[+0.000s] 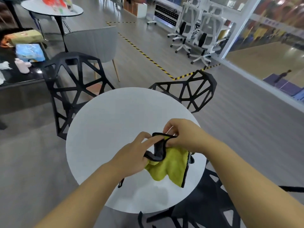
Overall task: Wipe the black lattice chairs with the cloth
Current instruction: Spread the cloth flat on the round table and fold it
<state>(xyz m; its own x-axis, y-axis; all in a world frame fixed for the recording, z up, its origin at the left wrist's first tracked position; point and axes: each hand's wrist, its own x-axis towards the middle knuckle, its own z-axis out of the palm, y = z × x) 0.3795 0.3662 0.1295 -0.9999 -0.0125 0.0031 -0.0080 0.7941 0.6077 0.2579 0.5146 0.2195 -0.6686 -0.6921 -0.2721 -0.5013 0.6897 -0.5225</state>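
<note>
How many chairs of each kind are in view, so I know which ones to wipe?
Black lattice chairs: 3
White mesh office chairs: 2
Grey upholstered chair: 1
Total: 6 chairs plainly in view

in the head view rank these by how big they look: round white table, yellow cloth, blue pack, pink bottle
1. round white table
2. yellow cloth
3. blue pack
4. pink bottle
Pack and bottle lie farther off; real sizes unsure.
</note>
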